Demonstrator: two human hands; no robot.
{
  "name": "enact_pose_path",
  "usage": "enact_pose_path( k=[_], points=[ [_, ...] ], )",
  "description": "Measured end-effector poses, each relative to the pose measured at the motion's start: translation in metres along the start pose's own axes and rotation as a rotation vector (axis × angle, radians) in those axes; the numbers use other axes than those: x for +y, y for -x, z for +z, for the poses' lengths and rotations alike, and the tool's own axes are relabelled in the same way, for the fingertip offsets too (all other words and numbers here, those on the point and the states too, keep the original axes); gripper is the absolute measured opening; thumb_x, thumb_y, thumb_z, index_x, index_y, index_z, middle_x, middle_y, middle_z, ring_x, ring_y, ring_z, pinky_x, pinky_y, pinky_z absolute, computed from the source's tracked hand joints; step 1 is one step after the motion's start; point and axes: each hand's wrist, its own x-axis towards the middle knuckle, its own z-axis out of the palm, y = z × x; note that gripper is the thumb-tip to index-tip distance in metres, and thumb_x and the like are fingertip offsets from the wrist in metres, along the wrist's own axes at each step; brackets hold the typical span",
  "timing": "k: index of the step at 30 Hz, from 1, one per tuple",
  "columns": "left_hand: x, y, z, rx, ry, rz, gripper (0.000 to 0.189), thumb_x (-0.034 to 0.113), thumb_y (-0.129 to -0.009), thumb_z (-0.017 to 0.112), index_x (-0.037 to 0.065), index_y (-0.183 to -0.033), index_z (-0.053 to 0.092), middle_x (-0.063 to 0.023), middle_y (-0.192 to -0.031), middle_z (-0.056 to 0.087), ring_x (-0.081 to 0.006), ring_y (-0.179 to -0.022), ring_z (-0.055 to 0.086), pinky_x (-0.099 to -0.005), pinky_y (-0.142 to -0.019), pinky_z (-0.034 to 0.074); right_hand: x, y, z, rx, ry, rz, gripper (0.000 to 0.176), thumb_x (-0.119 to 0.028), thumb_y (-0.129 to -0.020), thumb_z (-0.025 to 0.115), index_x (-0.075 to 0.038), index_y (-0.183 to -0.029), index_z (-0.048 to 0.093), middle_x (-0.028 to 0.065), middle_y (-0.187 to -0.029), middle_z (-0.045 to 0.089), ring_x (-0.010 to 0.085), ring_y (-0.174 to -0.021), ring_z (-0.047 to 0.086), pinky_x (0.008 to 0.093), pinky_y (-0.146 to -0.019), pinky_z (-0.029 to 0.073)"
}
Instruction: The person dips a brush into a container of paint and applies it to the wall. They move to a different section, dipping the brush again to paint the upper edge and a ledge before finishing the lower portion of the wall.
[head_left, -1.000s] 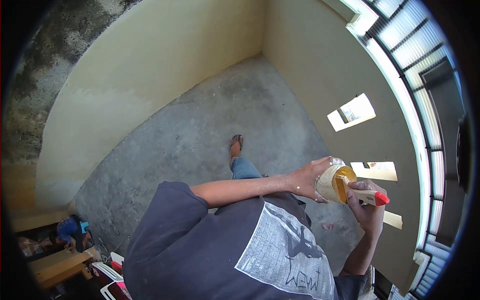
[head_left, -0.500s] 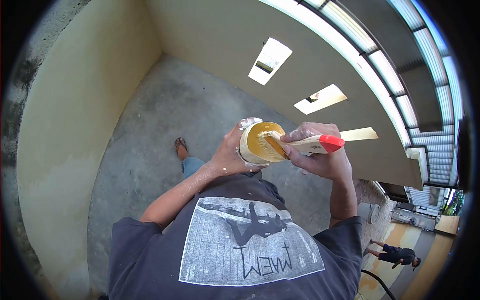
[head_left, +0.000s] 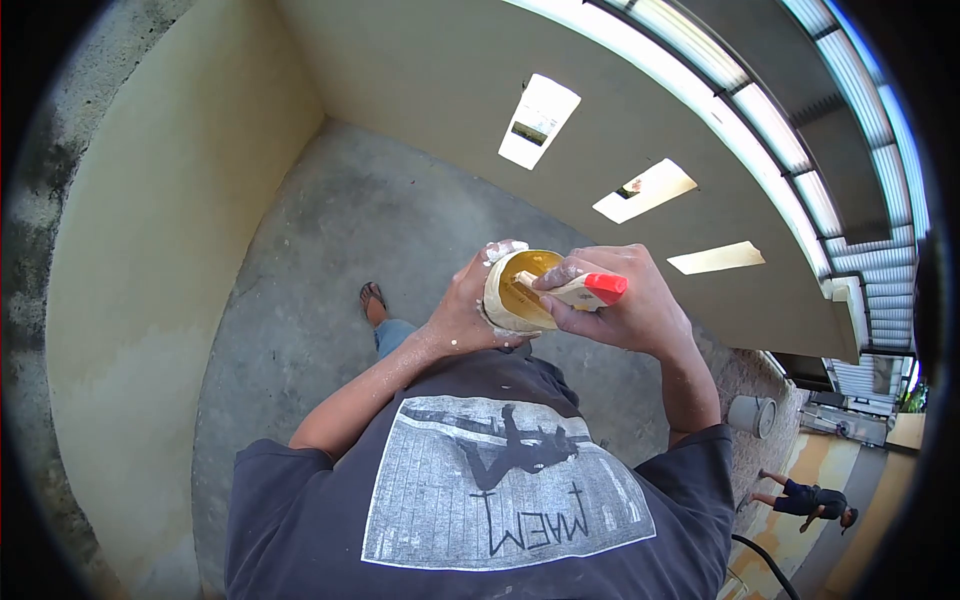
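My left hand (head_left: 466, 302) is wrapped round a small paint tub (head_left: 494, 297), yellowish inside, with its open mouth facing up toward me. White paint smears show on my left fingers and dots on the wrist. In my right hand (head_left: 632, 305), the fingers close on a paintbrush (head_left: 577, 293) with a pale handle and a red end. The brush head is down inside the tub, so its bristles are mostly hidden. Both hands are in front of my chest, the right one beside the tub's rim.
Grey concrete floor (head_left: 300, 330) lies below, with my sandalled foot (head_left: 373, 300) on it. Plastered walls (head_left: 150, 250) rise at left and ahead, the latter with several bright openings. A white bucket (head_left: 752, 416) stands at right, and another person (head_left: 815, 501) is farther off.
My right hand has moved left toward the tub, and the brush has gone deeper into it. The brush now looks shorter. The view has shifted slightly.
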Motion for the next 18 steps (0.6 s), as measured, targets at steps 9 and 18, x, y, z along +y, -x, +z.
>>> enact_pose_path(
  k=[9, 18],
  points=[
    [0.006, 0.000, 0.001, -0.025, -0.060, -0.011, 0.090, 0.026, -0.058, 0.092, 0.003, -0.132, 0.044, -0.0154, -0.124, 0.057, -0.0307, -0.116, 0.058, -0.0409, -0.098, 0.047, 0.003, 0.016, -0.003, 0.236, -0.380, 0.128, 0.018, -0.020, -0.082, 0.075, -0.005, -0.091, 0.070, 0.0058, -0.081, 0.070, 0.0165, -0.068, 0.067, 0.0276, -0.059, 0.053],
    [0.003, -0.006, 0.007, 0.044, 0.043, -0.060, 0.090, 0.023, -0.057, 0.093, 0.001, -0.130, 0.044, -0.0141, -0.124, 0.057, -0.0253, -0.112, 0.060, -0.0374, -0.096, 0.049, 0.003, 0.036, 0.031, 0.741, -0.689, 0.260, 0.017, -0.015, -0.087, 0.071, 0.001, -0.094, 0.068, 0.0042, -0.077, 0.066, 0.0107, -0.068, 0.064, 0.0231, -0.058, 0.051]
  ],
)
